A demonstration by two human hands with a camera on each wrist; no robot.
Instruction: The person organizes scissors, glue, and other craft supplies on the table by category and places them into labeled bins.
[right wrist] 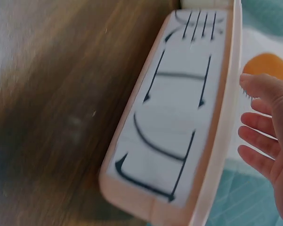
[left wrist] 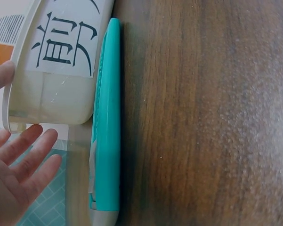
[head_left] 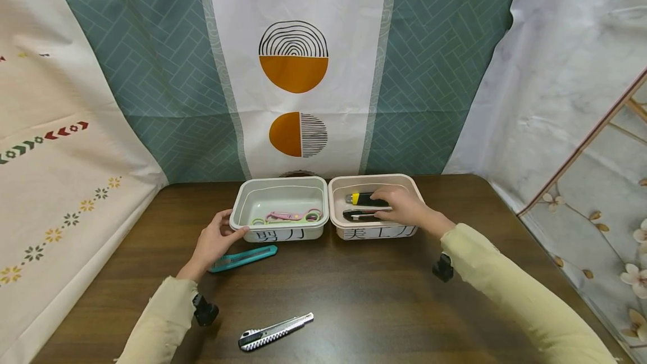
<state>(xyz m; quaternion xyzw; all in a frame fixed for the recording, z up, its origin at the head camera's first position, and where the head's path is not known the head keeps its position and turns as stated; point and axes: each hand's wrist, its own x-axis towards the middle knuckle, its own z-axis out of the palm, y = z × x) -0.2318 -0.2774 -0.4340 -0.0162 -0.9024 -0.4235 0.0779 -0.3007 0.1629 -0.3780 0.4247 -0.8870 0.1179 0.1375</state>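
Observation:
At the front left corner of the pale green bin (head_left: 283, 235), my left hand (head_left: 218, 239) holds the rim, thumb on the front edge and fingers along the left side. Pink-handled scissors (head_left: 290, 216) and green-handled scissors (head_left: 313, 216) lie inside. Below that hand, a teal box cutter (head_left: 244, 258) rests on the table. My right hand (head_left: 401, 206) reaches over the pale pink bin (head_left: 336, 184), fingers spread from the thumb with nothing between them. Under its fingertips lie a yellow-and-black box cutter (head_left: 361, 199) and a black box cutter (head_left: 358, 215).
A silver box cutter (head_left: 275, 332) with black parts lies near the front of the brown wooden table (head_left: 354, 296). Both bins stand side by side at the back edge, with lettered labels on their fronts. Patterned cloth (head_left: 424, 72) hangs behind them.

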